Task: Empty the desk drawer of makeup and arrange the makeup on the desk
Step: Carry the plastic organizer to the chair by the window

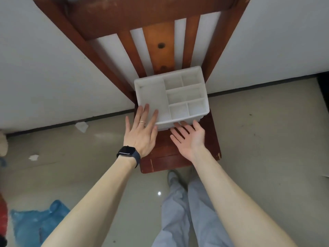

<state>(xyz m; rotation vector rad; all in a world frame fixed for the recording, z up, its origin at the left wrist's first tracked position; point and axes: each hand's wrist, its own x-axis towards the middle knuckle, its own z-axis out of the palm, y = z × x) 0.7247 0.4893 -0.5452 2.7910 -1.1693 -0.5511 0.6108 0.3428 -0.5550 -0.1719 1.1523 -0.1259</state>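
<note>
Facing the chair (167,157), head view: the white organiser (151,97) sits on the seat at 12 o'clock from both hands, long axis 9-to-3. Left hand (142,132) rests flat on its near-left corner. Right hand (190,138), palm up, fingers straight, reaches under the near edge. Its compartments hold nothing.

Fingertips of the right hand (189,138) are hiding under the white organizer (151,93); the left hand (142,129) is covering its near corner.
</note>
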